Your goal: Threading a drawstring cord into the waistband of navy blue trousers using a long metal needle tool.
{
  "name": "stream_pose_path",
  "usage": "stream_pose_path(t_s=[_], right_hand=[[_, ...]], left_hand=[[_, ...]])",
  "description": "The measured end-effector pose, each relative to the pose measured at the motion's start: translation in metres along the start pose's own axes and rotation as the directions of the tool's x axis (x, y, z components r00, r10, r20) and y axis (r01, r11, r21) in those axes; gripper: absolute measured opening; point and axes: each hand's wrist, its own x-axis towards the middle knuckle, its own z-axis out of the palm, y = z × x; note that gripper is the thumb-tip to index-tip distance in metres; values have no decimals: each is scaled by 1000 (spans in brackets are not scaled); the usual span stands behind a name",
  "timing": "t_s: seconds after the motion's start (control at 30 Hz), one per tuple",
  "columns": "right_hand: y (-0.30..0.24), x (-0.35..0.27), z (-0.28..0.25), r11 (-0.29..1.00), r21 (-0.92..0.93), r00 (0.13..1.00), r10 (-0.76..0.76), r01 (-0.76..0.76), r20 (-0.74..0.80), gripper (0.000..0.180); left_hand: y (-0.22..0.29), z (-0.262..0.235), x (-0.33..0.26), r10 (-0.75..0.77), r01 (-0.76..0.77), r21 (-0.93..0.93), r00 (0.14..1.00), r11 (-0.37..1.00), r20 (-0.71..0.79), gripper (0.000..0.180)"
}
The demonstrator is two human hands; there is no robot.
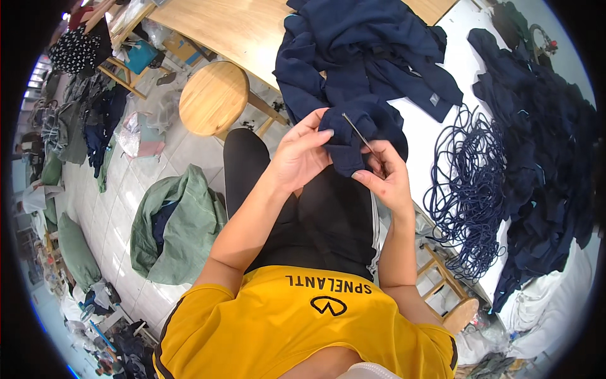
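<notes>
Above my lap I hold a gathered piece of a navy garment [346,151] in both hands. My left hand [300,151] pinches its left edge between thumb and fingers. On the other side, my right hand [386,177] has its fingers closed round a slim metal tool [356,131], with the thumb against the cloth's lower edge. The tool's narrow tip points up and left across the fabric. Its handle end is mostly hidden in my fingers, so its exact kind does not show. More navy cloth [363,38] lies on the table just beyond.
Right of my hands, a tangle of navy cords [467,189] lies on a white tabletop [426,142], beside a heap of dark navy garments [543,139]. A round wooden stool [214,98] stands at the left. Below it, a green cloth sack [186,234] sits on the tiled floor [117,208].
</notes>
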Motion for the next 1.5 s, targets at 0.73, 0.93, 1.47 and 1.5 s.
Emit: stream_pose_path(t_s=[0.73, 0.93, 1.47, 1.5], right_hand=[[-18, -68, 38, 992, -123, 999, 28, -24, 32, 22], [-54, -75, -21, 966, -45, 967, 255, -254, 10, 66], [-127, -58, -46, 775, -632, 999, 39, -29, 1, 13], [-130, -58, -47, 770, -638, 1000, 1, -10, -14, 14]], left_hand=[[23, 13, -9, 167, -124, 149, 933, 981, -320, 30], [26, 2, -11, 143, -82, 349, 978, 934, -155, 53], [34, 9, -21, -415, 328, 790, 904, 519, -102, 91], [33, 10, -22, -415, 330, 789, 904, 519, -104, 91]])
